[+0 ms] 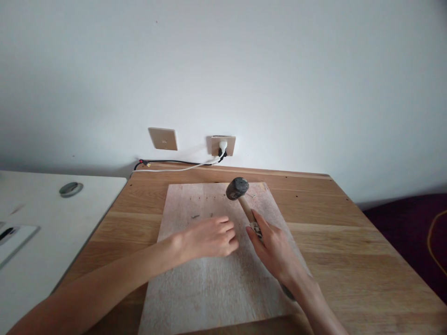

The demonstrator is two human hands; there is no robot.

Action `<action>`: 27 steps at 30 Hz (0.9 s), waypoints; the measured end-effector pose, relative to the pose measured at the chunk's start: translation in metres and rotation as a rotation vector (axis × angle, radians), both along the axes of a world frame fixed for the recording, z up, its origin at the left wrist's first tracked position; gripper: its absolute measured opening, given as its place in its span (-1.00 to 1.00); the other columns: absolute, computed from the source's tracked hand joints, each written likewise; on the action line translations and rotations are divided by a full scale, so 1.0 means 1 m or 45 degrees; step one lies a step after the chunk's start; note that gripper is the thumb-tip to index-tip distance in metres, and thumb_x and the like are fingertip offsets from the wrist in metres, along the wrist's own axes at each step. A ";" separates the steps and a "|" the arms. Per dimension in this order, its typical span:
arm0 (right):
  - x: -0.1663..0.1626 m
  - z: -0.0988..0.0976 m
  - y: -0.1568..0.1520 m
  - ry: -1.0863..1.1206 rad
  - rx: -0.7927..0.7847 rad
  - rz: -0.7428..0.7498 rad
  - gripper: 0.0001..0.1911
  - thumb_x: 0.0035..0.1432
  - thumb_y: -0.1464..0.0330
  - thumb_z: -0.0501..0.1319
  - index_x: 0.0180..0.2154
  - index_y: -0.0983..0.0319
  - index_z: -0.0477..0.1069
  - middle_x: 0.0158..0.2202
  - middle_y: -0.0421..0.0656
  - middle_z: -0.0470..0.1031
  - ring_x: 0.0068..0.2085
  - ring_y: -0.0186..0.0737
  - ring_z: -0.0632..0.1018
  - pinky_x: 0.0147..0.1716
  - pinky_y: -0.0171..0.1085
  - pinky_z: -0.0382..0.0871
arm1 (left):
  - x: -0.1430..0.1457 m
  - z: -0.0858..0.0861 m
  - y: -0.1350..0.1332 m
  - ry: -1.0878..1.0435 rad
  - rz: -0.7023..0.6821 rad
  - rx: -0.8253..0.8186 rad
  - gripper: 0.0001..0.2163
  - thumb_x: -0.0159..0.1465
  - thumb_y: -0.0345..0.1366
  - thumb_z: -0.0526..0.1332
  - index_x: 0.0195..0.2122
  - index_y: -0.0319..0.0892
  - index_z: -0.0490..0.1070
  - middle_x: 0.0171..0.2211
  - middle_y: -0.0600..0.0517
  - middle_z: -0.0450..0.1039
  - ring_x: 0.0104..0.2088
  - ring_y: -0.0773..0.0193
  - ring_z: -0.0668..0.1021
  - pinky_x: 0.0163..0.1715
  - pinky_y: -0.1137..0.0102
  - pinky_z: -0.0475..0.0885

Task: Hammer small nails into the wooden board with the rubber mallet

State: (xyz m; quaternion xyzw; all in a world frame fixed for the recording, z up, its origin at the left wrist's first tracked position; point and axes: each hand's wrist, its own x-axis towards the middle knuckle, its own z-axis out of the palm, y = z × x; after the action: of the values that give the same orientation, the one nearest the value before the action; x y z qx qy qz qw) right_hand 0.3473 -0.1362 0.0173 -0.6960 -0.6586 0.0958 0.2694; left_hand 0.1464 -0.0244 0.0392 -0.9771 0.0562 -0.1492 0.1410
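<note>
Reaching in closest of all, from the lower corners, with a bare left forearm [115,280] and a bare right forearm [316,300], over a pale wooden board [209,298] laid on the wood-grained surface [356,246]! Curling the left grip [212,237] over the board's middle, too hidden underneath to tell whether clamped on something or merely folded. Wrapping the right grip [273,247] round the handle of a mallet [247,211], just to the right, showing the black head [237,188] against the board's far part. Now past the left grip to a small metal fastener [195,217] lying on the board, near a second fastener [211,215]. Farther back, a white plug [223,146] in a wall socket [229,145], trailing a white cable [167,170] leftward.
</note>
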 end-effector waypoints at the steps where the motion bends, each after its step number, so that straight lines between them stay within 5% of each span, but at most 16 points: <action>1: 0.002 0.000 -0.001 0.015 0.018 -0.006 -0.53 0.49 0.24 0.03 0.26 0.33 0.39 -0.13 0.08 0.72 -0.18 0.02 0.74 -0.27 -0.16 0.61 | 0.002 -0.002 0.001 -0.036 -0.023 0.011 -0.80 0.36 -0.44 0.28 -0.42 -0.08 0.45 -0.46 0.09 0.54 -0.38 0.29 0.54 -0.33 0.32 0.38; 4: 0.007 -0.001 -0.006 0.051 0.030 -0.023 -0.49 0.48 0.21 0.04 0.26 0.36 0.41 -0.11 0.11 0.72 -0.14 0.04 0.74 -0.24 -0.15 0.62 | 0.005 -0.006 0.021 -0.164 0.017 -0.130 -0.88 0.37 -0.42 0.30 -0.32 -0.10 0.50 -0.41 0.10 0.56 -0.33 0.30 0.57 -0.28 0.36 0.41; 9: 0.011 0.001 -0.009 0.087 -0.001 -0.111 -0.42 0.46 0.15 0.03 0.23 0.43 0.45 -0.04 0.20 0.70 -0.08 0.09 0.74 -0.18 -0.12 0.63 | 0.000 -0.021 0.076 -0.485 0.568 -0.969 -0.93 0.37 -0.43 0.32 -0.21 -0.12 0.57 -0.26 0.08 0.65 -0.23 0.32 0.63 -0.15 0.43 0.47; 13: 0.007 0.007 -0.009 0.124 -0.036 -0.119 -0.38 0.45 0.13 0.03 0.25 0.48 0.44 -0.04 0.21 0.69 -0.07 0.11 0.74 -0.16 -0.11 0.64 | -0.001 -0.036 0.093 -0.443 0.682 -1.348 -0.89 0.32 -0.50 0.32 -0.25 -0.15 0.59 -0.29 0.08 0.65 -0.27 0.34 0.63 -0.20 0.46 0.44; 18: 0.002 0.015 -0.009 0.168 -0.071 -0.098 -0.40 0.45 0.14 0.04 0.24 0.45 0.44 -0.05 0.16 0.70 -0.11 0.02 0.75 -0.18 -0.18 0.62 | -0.001 -0.043 0.090 -0.519 0.684 -1.467 -0.90 0.30 -0.51 0.33 -0.31 -0.18 0.56 -0.35 0.10 0.61 -0.33 0.38 0.59 -0.26 0.51 0.39; 27: -0.005 0.002 -0.006 0.205 -0.084 -0.050 -0.43 0.47 0.14 0.02 0.26 0.38 0.42 -0.07 0.12 0.71 -0.11 0.03 0.74 -0.20 -0.17 0.60 | -0.002 -0.046 0.091 -0.524 0.705 -1.349 -0.87 0.24 -0.52 0.35 -0.38 -0.16 0.51 -0.36 0.10 0.55 -0.29 0.36 0.56 -0.23 0.49 0.37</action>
State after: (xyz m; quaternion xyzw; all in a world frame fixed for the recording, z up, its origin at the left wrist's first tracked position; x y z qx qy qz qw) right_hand 0.3424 -0.1418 0.0195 -0.7073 -0.6176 0.1680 0.3002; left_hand 0.1443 0.0670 -0.0063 -0.8440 -0.3085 -0.2995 -0.3207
